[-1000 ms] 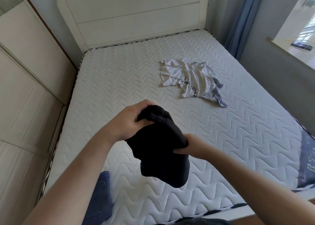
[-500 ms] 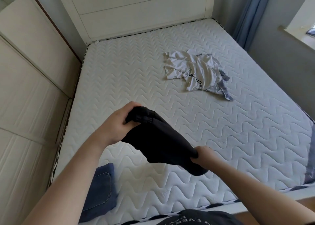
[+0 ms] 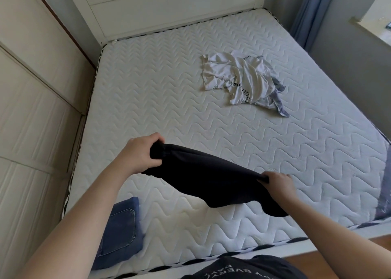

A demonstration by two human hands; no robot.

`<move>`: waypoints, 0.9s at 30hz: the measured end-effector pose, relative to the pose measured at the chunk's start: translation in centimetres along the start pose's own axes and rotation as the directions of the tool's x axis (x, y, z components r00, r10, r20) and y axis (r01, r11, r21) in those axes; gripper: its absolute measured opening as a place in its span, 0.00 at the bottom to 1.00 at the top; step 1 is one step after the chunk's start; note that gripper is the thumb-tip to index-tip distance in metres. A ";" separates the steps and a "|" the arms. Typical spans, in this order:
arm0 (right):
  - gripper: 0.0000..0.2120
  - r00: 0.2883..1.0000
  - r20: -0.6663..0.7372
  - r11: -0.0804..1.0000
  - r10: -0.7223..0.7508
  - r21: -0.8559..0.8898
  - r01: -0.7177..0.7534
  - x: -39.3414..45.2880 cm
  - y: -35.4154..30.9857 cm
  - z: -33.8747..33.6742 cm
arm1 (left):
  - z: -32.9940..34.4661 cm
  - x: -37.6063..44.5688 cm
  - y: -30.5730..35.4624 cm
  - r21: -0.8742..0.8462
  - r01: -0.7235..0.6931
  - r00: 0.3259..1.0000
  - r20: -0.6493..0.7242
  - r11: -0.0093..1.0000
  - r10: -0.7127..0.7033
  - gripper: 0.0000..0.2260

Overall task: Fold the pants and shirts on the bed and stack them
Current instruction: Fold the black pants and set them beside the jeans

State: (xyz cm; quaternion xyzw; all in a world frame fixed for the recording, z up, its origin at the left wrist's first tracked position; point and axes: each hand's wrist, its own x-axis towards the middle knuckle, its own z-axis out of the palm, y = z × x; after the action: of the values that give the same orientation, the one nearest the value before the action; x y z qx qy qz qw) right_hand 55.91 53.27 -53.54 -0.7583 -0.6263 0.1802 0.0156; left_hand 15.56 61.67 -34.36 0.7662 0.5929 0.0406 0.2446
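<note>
Head camera view, looking down over our own two bare arms toward a bed with a white quilted mattress (image 3: 169, 109).

Nearest to us, at the bottom edge, we see the dark printed front of the shirt we are wearing (image 3: 243, 268). Just beyond it, at the near left corner of the mattress, lies a folded pair of blue denim jeans (image 3: 120, 232), partly hidden behind our left forearm.

Above the near part of the mattress we hold a black soft-fabric garment (image 3: 207, 179) stretched between both hands, lifted clear of the mattress. Our left hand (image 3: 139, 151) has its fingers curled tightly around the gathered, banded end of the garment. Our right hand (image 3: 279, 183) pinches the opposite edge, fingers closed on the cloth. The fabric sags between the two hands and a loose end droops below the right hand.

Farther off, toward the far right part of the mattress, a crumpled white T-shirt with black lettering (image 3: 237, 77) lies in a heap, well apart from our hands. A grey-blue piece of clothing (image 3: 279, 103) pokes out from under its right side.

At the far edge stands a white panelled headboard (image 3: 169, 1). Cream wardrobe doors (image 3: 31, 88) run along the left edge, and a blue curtain (image 3: 309, 10) hangs past the far right corner.
</note>
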 end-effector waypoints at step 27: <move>0.25 0.901 -0.321 0.948 -0.290 0.036 0.317 12.0 1.1 5.2 | 23.5 9.5 -13.5 -0.524 0.236 0.854 -0.289 0.818 -0.432 0.24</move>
State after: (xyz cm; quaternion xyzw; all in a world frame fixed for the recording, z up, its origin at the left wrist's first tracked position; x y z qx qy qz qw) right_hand 57.28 63.42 -61.69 -0.6688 -0.7179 0.0808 0.1754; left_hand 14.60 65.18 -62.86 0.5402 0.7294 0.2923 0.3011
